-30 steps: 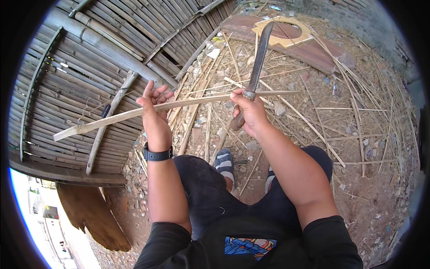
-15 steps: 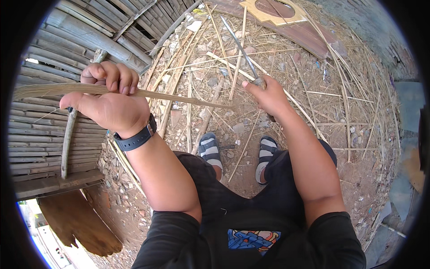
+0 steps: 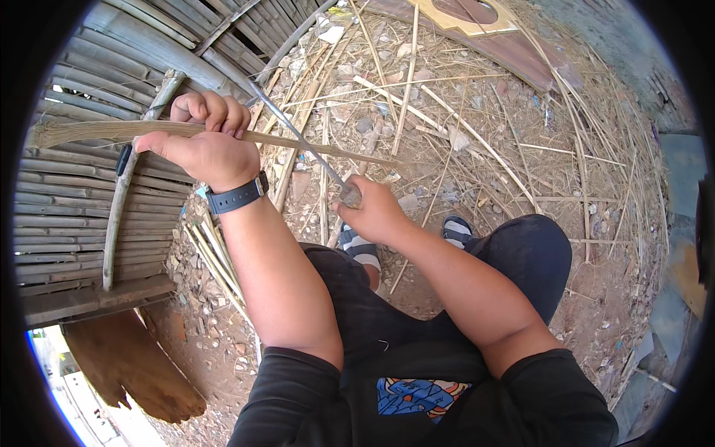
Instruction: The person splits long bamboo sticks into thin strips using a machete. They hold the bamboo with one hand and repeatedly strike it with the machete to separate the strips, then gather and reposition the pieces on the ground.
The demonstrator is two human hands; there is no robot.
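My left hand [image 3: 216,155], with a dark-strapped watch on the wrist, is raised at the left and closed around a long, flat tan strip of fibrous stalk [image 3: 82,132]. The strip is wide at its left end and narrows to a thin tip at the right. In my right hand [image 3: 376,212] is the short handle of a knife with a long, narrow steel blade [image 3: 277,112]. That blade slants up to the left and crosses the strip just right of my left hand. Whether blade and strip touch, I cannot tell.
A bamboo slat wall [image 3: 67,216] with a curved pole [image 3: 115,231] rises on my left. Cut strips and straw litter the stony dirt ground [image 3: 477,179]. A brown board with a yellow oval frame [image 3: 477,26] lies at the far side. Grey sheets [image 3: 681,179] line the right.
My right hand has swung the knife left, from pointing over the ground to crossing the strip. My left hand and the strip have shifted slightly right and up.
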